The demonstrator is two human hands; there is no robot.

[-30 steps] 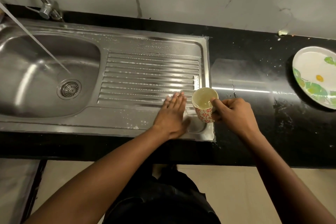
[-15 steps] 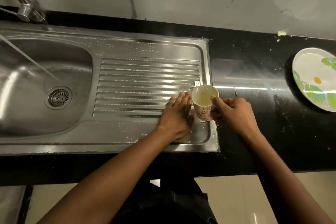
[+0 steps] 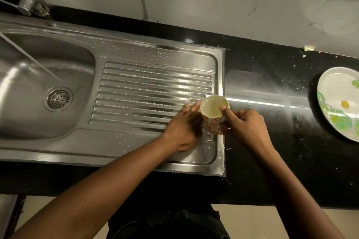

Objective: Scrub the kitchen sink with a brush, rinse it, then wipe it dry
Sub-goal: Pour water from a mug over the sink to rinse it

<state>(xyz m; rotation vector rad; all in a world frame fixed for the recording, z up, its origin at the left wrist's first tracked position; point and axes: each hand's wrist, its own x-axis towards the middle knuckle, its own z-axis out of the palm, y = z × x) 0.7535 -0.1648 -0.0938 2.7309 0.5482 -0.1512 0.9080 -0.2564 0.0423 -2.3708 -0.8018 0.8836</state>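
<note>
Gripping a small white cup patterned with red flowers [image 3: 213, 122], the person's right hand [image 3: 245, 128] hooks its thumb over the rim and curls its fingers round the side. It holds the cup mouth-up at the right end of the ribbed drainboard [image 3: 145, 91] of the stainless-steel kitchen sink [image 3: 29, 122]. The left hand [image 3: 184, 128] lies flat just beside the cup, fingers straight on the wet ridges. A thin stream of water [image 3: 33, 58] slants from the chrome tap [image 3: 27, 4] into the basin, near the round drain strainer [image 3: 59, 99]. Well to the right, a white plate with a green leaf print [image 3: 334, 87] sits on the black stone countertop [image 3: 272, 75].
</note>
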